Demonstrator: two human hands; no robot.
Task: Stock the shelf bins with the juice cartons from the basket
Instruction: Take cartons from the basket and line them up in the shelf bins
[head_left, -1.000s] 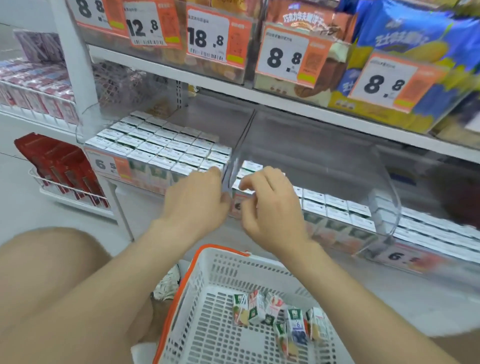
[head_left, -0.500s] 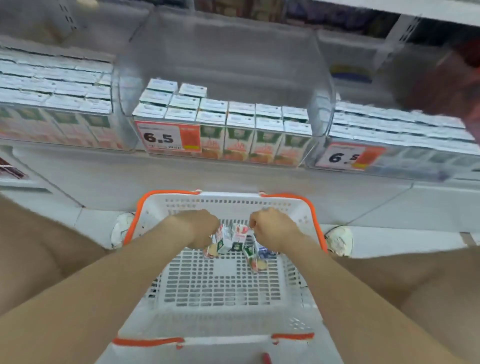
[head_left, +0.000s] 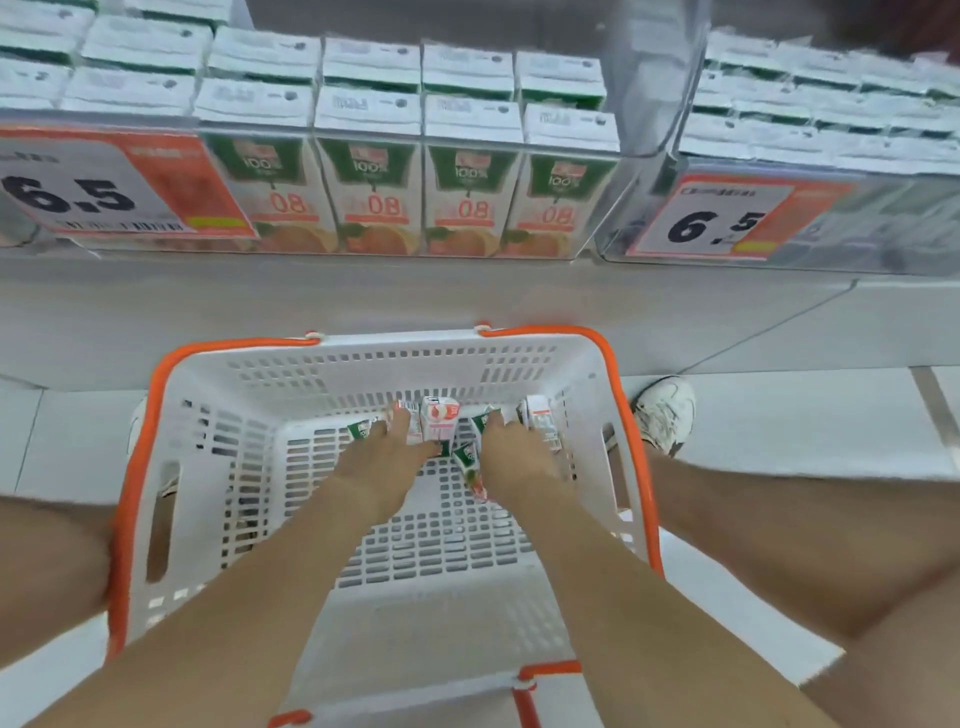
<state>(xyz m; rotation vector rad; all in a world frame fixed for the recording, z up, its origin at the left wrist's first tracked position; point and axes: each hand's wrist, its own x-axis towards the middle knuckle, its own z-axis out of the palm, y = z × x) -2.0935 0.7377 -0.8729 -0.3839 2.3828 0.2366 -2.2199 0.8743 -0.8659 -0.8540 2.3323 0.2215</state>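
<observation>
A white basket with an orange rim (head_left: 136, 467) stands on the floor between my knees. Several small juice cartons lie at its far end, and one of them (head_left: 440, 420) stands upright between my hands. My left hand (head_left: 382, 460) reaches down with its fingers curled over a lying carton (head_left: 363, 430). My right hand (head_left: 511, 460) grips a green-topped carton (head_left: 480, 418), and another carton (head_left: 541, 422) lies just to its right. Above, the clear middle shelf bin (head_left: 641, 171) holds rows of upright cartons (head_left: 470, 202).
Bins to the left (head_left: 31, 78) and right (head_left: 831, 130) are also filled with cartons. Price tags reading 6.5 hang on the middle bin (head_left: 104, 192) and on the right bin (head_left: 717, 221). A white shoe (head_left: 665, 413) sits on the tiled floor right of the basket.
Both hands left the shelf bin's front and dropped into the basket onto the cartons. My view tilted down and closer to the basket.
</observation>
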